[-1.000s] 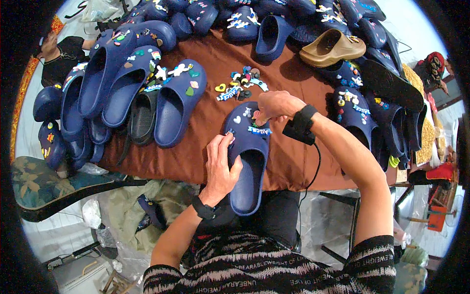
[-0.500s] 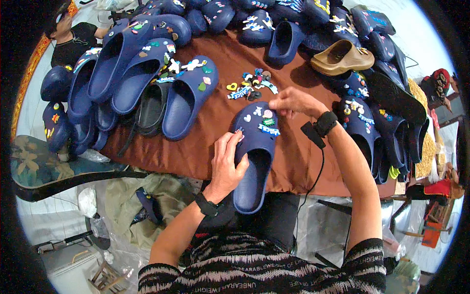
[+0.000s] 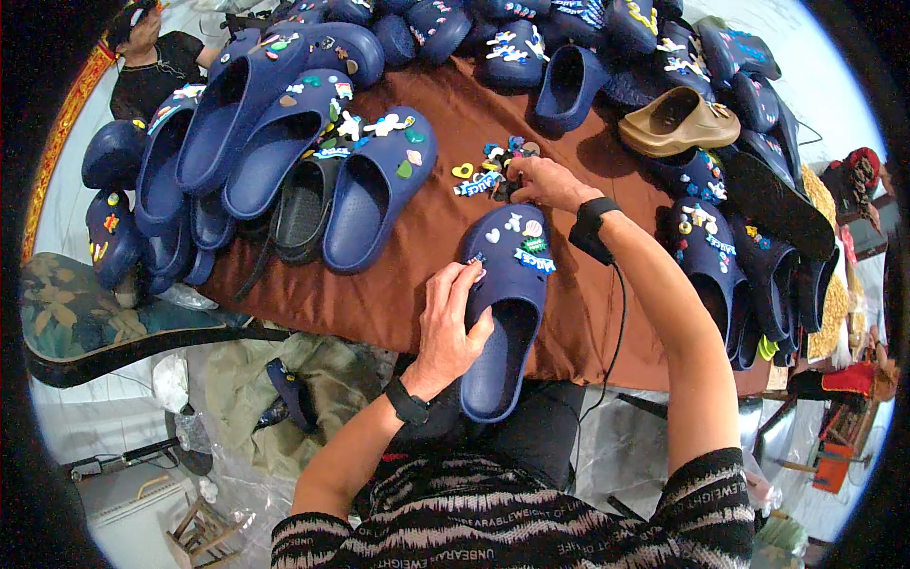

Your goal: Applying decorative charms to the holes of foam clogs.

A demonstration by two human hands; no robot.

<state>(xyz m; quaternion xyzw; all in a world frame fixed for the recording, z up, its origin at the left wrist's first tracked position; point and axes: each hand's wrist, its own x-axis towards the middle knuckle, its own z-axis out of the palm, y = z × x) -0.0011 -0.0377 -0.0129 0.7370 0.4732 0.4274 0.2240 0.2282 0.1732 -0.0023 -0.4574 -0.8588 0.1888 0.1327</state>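
Note:
A navy clog (image 3: 507, 294) lies in front of me at the near edge of the table, toe pointing away. Several charms are fixed on its upper: a white heart, a pale figure, a pink round one, a green one and a blue-and-white lettered one. My left hand (image 3: 448, 332) grips the clog's left side, fingers on the upper and thumb at the foot opening. Just beyond the toe is a small heap of loose shoe charms (image 3: 488, 180) in mixed colours. My right hand (image 3: 553, 182) reaches into its right side with fingertips drawn together; what they pinch is hidden.
A brown cloth (image 3: 588, 322) covers the table. Decorated navy clogs (image 3: 379, 185) crowd the left, with a black clog (image 3: 305, 213) among them. More clogs fill the far edge and right side, including a tan clog (image 3: 678, 123). Another person (image 3: 156, 71) is at the far left.
My right hand has left the clog's toe and moved away from me, onto the charm heap. My left hand stays on the clog. The whole view has shifted slightly.

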